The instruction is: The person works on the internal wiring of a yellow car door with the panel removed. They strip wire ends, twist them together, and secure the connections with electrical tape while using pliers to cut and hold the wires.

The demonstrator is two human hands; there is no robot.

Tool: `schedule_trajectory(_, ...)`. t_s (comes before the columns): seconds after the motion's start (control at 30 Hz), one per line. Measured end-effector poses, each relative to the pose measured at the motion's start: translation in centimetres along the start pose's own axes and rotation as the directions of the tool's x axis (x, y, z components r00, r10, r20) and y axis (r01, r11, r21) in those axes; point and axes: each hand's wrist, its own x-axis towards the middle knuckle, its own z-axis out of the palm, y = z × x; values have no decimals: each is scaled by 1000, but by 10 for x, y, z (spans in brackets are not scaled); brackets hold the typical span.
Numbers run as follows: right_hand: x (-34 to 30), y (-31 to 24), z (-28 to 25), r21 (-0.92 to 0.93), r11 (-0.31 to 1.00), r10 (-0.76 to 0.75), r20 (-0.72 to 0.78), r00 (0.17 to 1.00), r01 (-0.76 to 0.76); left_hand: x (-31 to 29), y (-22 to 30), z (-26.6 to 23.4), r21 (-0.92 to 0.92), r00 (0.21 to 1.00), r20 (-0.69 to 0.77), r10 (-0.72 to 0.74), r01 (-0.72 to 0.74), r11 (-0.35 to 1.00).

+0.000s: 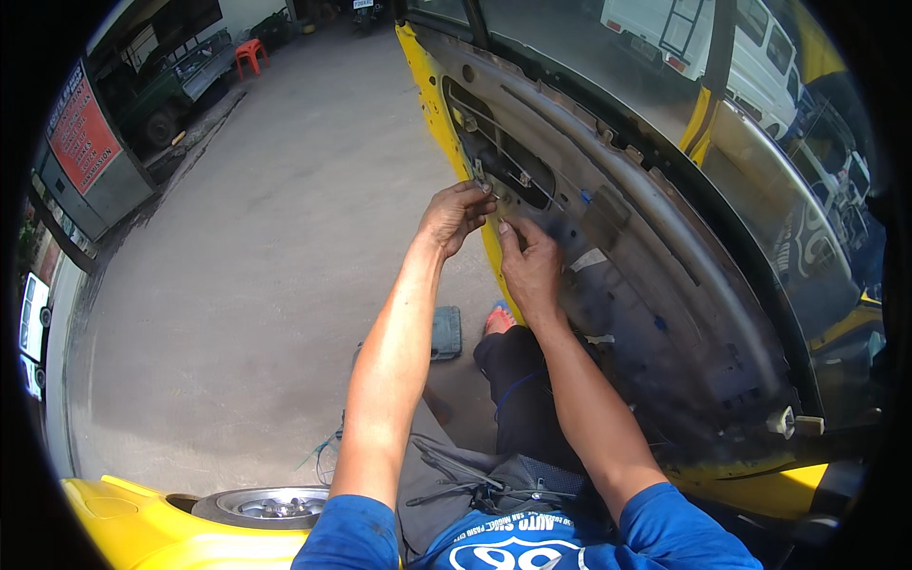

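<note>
An open yellow car door (560, 123) stands before me with its inner metal panel bare. Thin rods (503, 138) cross an oval opening near its far edge. At the lower end of that opening, my left hand (456, 218) is closed in a pinch by the yellow door edge, on something small that I cannot make out. Just right of it and a little lower, my right hand (532, 266) has thumb and forefinger close together near the panel. Whatever lies between those fingertips is too small to name.
Below my arms, dark cables (465, 475) lie across my lap. A grey-green case (446, 332) rests on the ground near my sandalled foot (500, 318). The yellow car body (133, 522) and a wheel (271, 506) are at lower left. Farther off are a red stool (250, 55) and a white van (655, 33).
</note>
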Motion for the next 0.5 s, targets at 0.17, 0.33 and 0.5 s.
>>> schedule_trajectory(0.17, 15, 5, 13, 110, 994, 13, -90, 996, -3, -13, 7, -7, -25, 999, -34, -10, 9, 1000)
schedule_trajectory(0.33, 34, 15, 20, 81, 996, -31, -77, 997, 37, -13, 14, -4, -60, 999, -21, -30, 29, 998)
schedule_trajectory(0.5, 43, 16, 22, 51, 989, -137, -76, 988, 141, -13, 16, -2, -22, 999, -50, -12, 10, 1000)
